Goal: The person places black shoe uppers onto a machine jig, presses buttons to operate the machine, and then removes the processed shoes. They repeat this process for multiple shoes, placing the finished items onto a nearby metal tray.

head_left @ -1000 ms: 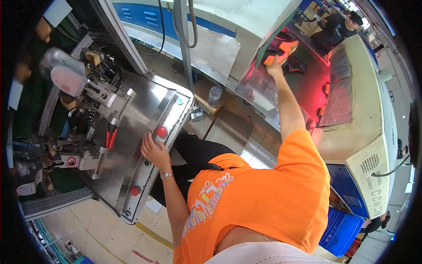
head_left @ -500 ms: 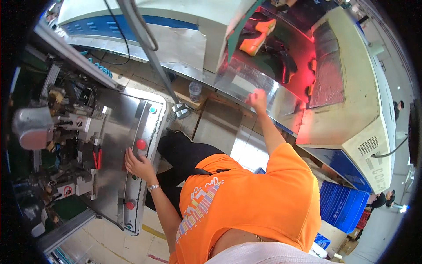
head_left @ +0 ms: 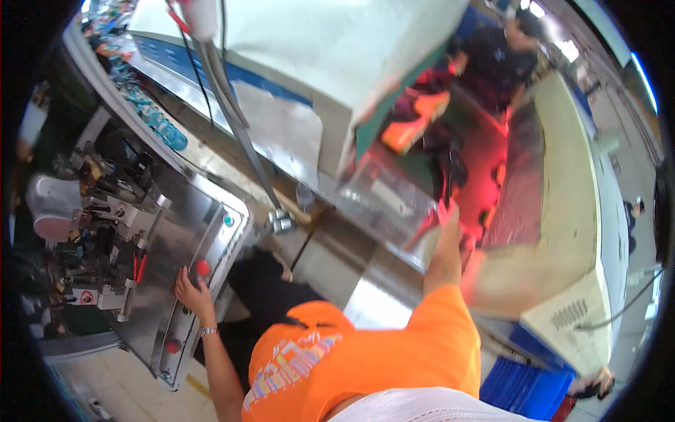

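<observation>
My left hand (head_left: 195,294) rests on the metal control panel (head_left: 204,239) of the machine at left. Its fingers are apart and hold nothing, close to a red push button (head_left: 202,267). My right hand (head_left: 448,216) reaches into the red-lit opening of the large cream machine. At its fingertips is a black shoe (head_left: 453,169). Blur and red glare hide whether the fingers have closed on it. An orange and black shoe (head_left: 415,123) lies farther in, on the green belt (head_left: 402,163).
Beneath the opening runs a shiny metal ledge (head_left: 383,200). A metal pole (head_left: 235,119) slants down between the machines. Blue crates (head_left: 527,388) stand at lower right. Another person (head_left: 496,60) in dark clothing is at the far end of the opening.
My right hand has moved from over the metal ledge farther in, up to the black shoe. The view has shifted. My left hand stays on the panel beside the red button.
</observation>
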Tool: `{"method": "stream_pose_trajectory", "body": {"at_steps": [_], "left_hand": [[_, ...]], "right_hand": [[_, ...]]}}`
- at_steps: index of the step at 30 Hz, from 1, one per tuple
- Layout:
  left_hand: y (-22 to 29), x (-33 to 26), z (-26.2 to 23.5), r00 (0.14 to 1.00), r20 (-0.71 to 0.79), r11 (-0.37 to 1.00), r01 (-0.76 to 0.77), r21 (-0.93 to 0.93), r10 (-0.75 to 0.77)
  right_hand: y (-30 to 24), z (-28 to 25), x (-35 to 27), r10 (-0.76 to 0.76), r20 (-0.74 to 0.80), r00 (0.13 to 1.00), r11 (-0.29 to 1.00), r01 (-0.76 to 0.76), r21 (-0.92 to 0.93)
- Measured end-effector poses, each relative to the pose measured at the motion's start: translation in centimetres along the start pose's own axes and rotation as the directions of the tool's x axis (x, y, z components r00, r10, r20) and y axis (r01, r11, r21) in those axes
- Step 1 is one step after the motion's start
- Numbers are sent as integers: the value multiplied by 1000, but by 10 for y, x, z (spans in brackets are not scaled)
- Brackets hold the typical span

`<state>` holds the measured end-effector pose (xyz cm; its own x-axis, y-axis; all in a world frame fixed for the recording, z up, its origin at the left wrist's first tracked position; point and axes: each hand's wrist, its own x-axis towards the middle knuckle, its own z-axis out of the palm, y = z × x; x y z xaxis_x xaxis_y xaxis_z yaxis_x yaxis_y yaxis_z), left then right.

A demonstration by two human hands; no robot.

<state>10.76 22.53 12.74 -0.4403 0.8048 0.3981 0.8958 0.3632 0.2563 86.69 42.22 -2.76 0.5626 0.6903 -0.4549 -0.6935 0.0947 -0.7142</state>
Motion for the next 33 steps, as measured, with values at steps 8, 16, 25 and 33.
{"method": "stream_pose_trajectory", "body": {"at_steps": [8, 16, 25, 33], "left_hand": [[15, 6, 6, 993, 33, 994, 109, 14, -110], [14, 8, -5, 996, 7, 993, 92, -70, -92], [176, -36, -23, 491, 738, 282, 708, -648, 463], [210, -8, -57, 697, 419, -411, 697, -588, 583]], "right_hand": [[-15, 27, 35, 166, -318, 933, 984, -135, 116], [-46, 102, -63, -138, 44, 989, 976, 144, -164], [-33, 181, -320, 2, 573, 820, 972, 132, -193], [12, 187, -396, 439, 885, 157, 898, -93, -429]]}}
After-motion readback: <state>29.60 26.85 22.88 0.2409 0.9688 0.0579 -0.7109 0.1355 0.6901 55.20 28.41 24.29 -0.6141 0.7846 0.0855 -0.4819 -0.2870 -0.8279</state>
